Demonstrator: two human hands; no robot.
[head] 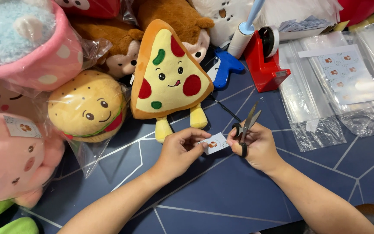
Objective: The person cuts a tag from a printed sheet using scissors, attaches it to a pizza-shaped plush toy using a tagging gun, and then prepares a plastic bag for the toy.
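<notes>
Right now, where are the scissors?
In the head view, right of centre: the scissors are in the right hand, blades up, beside the small card.

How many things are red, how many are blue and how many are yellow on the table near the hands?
Red: 1, the red plastic tape dispenser
Blue: 1, the blue plastic tagging gun
Yellow: 2, the yellow pizza-slice plush toy and the yellow burger plush toy in a clear bag
Total: 4
</notes>
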